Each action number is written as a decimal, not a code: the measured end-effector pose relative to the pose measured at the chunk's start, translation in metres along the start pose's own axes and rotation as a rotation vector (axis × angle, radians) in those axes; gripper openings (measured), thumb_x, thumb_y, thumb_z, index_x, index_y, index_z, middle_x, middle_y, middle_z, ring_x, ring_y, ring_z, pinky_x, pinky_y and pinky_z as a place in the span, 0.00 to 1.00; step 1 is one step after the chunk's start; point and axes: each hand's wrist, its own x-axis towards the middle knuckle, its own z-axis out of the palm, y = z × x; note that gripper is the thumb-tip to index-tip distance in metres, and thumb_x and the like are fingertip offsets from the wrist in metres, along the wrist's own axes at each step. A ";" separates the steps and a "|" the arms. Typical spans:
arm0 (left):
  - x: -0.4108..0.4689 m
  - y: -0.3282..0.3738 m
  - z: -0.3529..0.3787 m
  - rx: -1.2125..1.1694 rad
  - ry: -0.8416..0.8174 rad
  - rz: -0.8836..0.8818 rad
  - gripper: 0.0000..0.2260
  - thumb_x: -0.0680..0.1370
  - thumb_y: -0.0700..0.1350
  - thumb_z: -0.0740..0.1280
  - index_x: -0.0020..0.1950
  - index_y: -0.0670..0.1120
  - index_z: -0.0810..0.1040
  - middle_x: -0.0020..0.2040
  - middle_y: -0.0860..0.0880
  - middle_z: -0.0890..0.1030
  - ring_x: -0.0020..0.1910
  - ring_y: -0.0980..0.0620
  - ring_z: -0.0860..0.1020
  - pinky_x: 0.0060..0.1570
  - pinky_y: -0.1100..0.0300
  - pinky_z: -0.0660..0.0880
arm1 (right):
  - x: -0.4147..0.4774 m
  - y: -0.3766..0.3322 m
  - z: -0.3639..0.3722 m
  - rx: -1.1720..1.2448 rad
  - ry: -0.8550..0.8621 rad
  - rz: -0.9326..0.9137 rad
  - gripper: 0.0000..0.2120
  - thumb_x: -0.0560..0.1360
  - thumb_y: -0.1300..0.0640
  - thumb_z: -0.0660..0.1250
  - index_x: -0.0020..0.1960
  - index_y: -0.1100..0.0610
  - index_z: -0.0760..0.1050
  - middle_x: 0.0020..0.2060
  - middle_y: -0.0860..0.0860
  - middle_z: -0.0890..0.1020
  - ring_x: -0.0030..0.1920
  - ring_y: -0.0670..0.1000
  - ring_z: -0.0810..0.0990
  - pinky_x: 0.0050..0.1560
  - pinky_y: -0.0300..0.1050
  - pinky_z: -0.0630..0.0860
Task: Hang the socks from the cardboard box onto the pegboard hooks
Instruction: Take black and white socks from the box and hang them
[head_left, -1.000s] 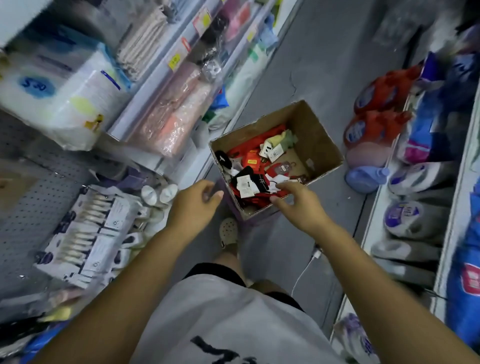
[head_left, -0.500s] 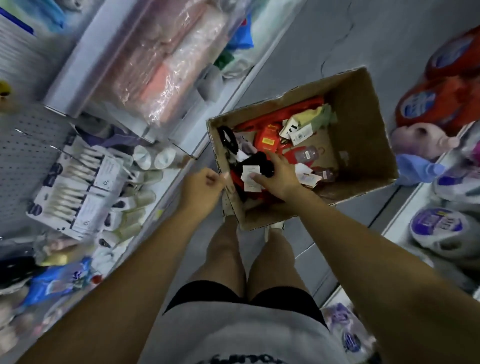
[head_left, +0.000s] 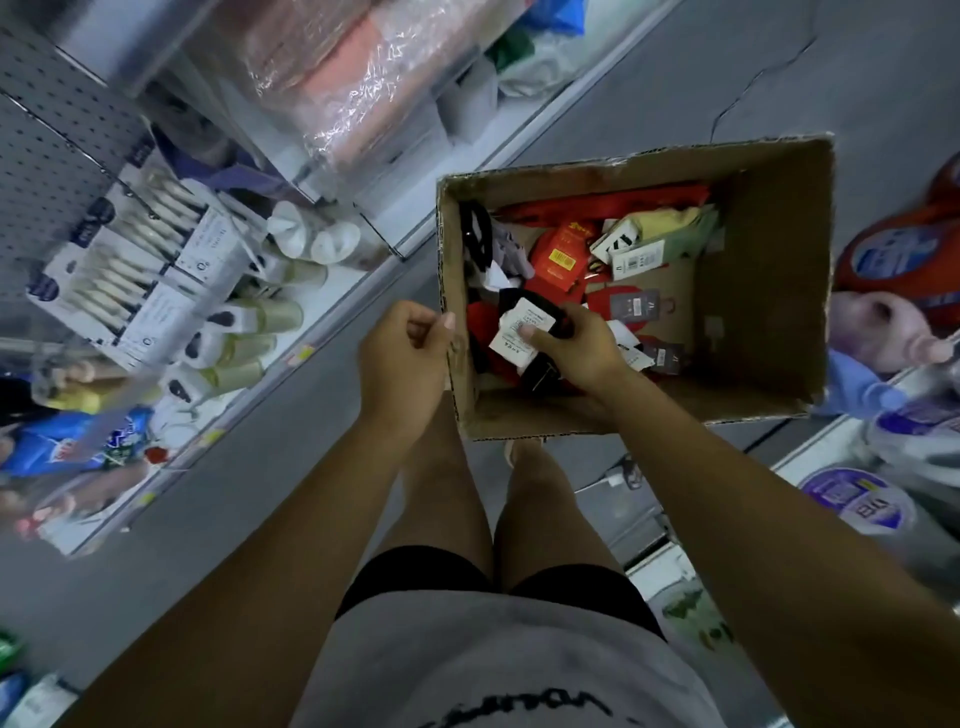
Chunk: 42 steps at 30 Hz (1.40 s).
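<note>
**Aisle floor, sock box: stock as seen, left to right**

1. Pegboard (head_left: 47, 171), far left, grey and perforated. I see boxed white packs (head_left: 130, 275) hanging in front of it; no socks on it.
2. Left hand (head_left: 402, 364), fingers curled, against the outside of the box's left wall. I cannot tell whether it pinches the rim or holds nothing.
3. Cardboard box (head_left: 779, 364), open-topped, on the grey floor (head_left: 649, 93) between the shelving runs.
4. Black socks (head_left: 537, 371), with a white label (head_left: 519, 332), in the box's near left part and gripped by the right hand (head_left: 576, 348), thumb pressing on the label.
5. Red socks (head_left: 561, 254), loose in the box beyond that hand.
6. Yellow-green socks (head_left: 670, 223), tagged, near the far wall.
7. Orange detergent bottle (head_left: 893, 254), on the right-hand shelf.
</note>
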 end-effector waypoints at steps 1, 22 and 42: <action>-0.005 0.007 0.000 -0.038 0.058 0.006 0.07 0.80 0.47 0.70 0.44 0.50 0.75 0.38 0.56 0.77 0.36 0.69 0.75 0.37 0.74 0.69 | -0.010 -0.006 -0.009 0.043 -0.006 -0.013 0.15 0.76 0.51 0.73 0.59 0.58 0.78 0.50 0.50 0.85 0.51 0.50 0.84 0.48 0.41 0.82; -0.031 -0.005 -0.067 -0.422 0.008 -0.321 0.13 0.82 0.49 0.68 0.47 0.40 0.81 0.47 0.35 0.85 0.46 0.43 0.84 0.55 0.38 0.81 | 0.037 -0.074 0.030 0.156 -0.021 -0.018 0.25 0.71 0.44 0.77 0.52 0.65 0.78 0.44 0.54 0.81 0.43 0.52 0.79 0.48 0.50 0.78; -0.088 0.063 -0.095 -0.203 0.049 -0.045 0.20 0.80 0.53 0.69 0.40 0.37 0.80 0.26 0.52 0.72 0.24 0.60 0.68 0.25 0.66 0.61 | -0.153 -0.123 -0.074 0.260 0.058 -0.203 0.18 0.81 0.41 0.59 0.51 0.56 0.75 0.44 0.64 0.80 0.46 0.66 0.80 0.48 0.54 0.76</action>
